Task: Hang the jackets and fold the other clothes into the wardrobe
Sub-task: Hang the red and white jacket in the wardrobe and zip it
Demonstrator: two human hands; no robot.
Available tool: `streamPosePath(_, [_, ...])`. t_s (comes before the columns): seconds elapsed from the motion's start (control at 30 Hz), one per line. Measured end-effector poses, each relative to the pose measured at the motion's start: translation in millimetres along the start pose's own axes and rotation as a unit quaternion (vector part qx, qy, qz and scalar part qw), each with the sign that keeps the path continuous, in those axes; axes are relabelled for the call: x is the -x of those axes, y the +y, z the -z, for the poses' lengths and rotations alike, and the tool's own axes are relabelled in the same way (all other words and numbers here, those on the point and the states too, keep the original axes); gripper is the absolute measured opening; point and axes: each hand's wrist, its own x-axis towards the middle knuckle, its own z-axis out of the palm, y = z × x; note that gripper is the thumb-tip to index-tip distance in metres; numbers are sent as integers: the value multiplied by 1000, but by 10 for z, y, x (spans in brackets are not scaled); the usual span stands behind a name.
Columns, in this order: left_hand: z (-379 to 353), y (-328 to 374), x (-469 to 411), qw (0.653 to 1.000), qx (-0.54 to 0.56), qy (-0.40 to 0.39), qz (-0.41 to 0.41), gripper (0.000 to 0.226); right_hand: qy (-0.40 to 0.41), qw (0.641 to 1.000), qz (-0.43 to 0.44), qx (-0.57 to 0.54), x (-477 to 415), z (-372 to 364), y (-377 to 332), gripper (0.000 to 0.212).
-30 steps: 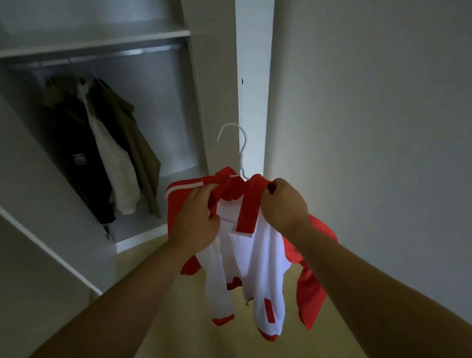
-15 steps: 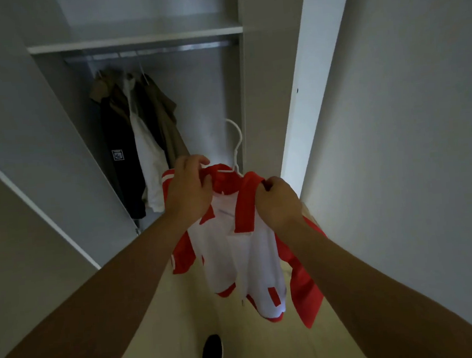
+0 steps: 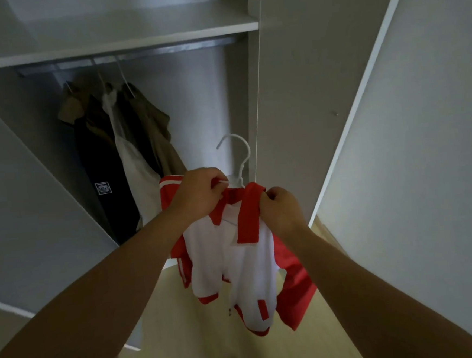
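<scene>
A red and white jacket point(image 3: 236, 266) hangs on a white hanger point(image 3: 239, 161) in front of the open wardrobe. My left hand point(image 3: 199, 193) grips the hanger's arm and the jacket's left shoulder. My right hand point(image 3: 280, 206) pinches the red collar on the right side. The hanger's hook stands free above my hands, well below the metal rail point(image 3: 134, 55). On that rail hang a black jacket point(image 3: 105, 178), a white garment point(image 3: 135, 164) and an olive jacket point(image 3: 154, 128).
A shelf point(image 3: 111, 44) runs above the rail. The wardrobe's open left door point(image 3: 18, 196) and the open right door point(image 3: 409, 137) flank the opening. Pale floor point(image 3: 199, 337) lies below the jacket.
The view has moved closer to the wardrobe and tilted up. My hands have raised the hanger and jacket a little toward the opening, and my left hand now grips the hanger's arm.
</scene>
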Motion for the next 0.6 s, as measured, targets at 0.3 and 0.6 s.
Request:
streamPosePath(0.3, [-129, -358, -1110, 999, 0, -37, -31, 20, 13, 993, 116, 20, -917, -164, -202, 13])
streamPosePath(0.6, [-160, -499, -2045, 999, 1, -40, -31, 16, 9, 985, 171, 7, -1799, -230, -454, 21])
